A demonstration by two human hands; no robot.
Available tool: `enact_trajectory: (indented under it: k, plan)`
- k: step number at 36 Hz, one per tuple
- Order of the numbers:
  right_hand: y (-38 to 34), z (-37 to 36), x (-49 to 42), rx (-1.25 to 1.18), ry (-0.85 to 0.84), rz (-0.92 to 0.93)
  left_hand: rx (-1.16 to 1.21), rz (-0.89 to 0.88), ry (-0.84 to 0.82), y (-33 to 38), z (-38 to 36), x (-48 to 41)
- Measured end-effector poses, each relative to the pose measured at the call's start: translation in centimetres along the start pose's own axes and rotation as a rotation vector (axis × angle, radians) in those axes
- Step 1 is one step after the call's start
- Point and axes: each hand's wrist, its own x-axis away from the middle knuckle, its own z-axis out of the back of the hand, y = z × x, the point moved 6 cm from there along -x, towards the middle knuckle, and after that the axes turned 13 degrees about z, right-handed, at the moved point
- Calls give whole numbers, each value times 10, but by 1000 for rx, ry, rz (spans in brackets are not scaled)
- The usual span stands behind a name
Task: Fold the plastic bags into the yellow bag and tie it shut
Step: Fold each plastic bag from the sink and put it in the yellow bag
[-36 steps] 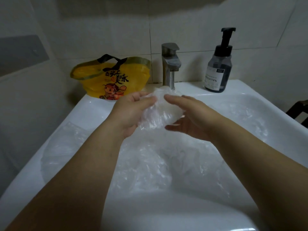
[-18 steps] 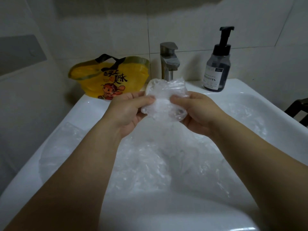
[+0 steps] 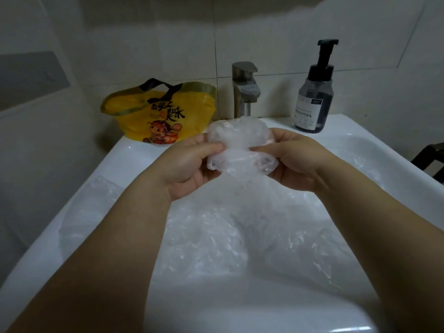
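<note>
left hand (image 3: 189,162): fingers and thumb curled round the left side of the folded clear bag (image 3: 240,146), thumb on the near face, pinching it at mid-height.
right hand (image 3: 295,159): fingers and thumb curled round the right side of the same bundle, thumb tip pressed on the near face just beside the left thumb.
folded clear bag: crumpled, translucent, squeezed into a compact wad with a waist where the thumbs pinch; held in the air above the sink (image 3: 134,159), in front of the tap (image 3: 245,92).
loose plastic bags (image 3: 228,236): clear, crinkled sheets lying in the basin below both forearms; one sheet (image 3: 84,212) drapes over the left rim.
yellow bag (image 3: 163,114): stands on the back left corner of the sink ledge against the tiled wall (image 3: 144,44), mouth open, black handle on top, printed characters and a cartoon figure on the near face; apart from both hands, just left of the tap.
tap: metal, upright at the back centre of the ledge.
pump bottle (image 3: 314,97): dark, black pump head, white label, upright on the ledge to the right of the tap.
dark object (image 3: 430,159): at the right edge, cut off; cannot tell what it is.
</note>
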Motion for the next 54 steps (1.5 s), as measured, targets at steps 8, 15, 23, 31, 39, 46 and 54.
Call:
enact_trajectory:
  k: [8,15,23,31,39,46,54]
  plan:
    - [-6,-2,3,44,-78,22,-103,-77,49,6,1,6]
    - [-4,0,4,130,-74,-3,-109,-51,19,4,0,4]
    - [-5,-1,6,116,-46,-4,-198,-135,141,8,1,7]
    - [5,-3,8,107,1,-118,-386,-356,276,16,-7,15]
    - [-6,-4,8,361,13,110,-31,-126,82,12,-11,18]
    - [-7,-10,9,581,-23,224,-252,-103,218,-1,-8,6]
    - [-9,-10,9,403,-64,167,-225,-153,70,9,-12,14]
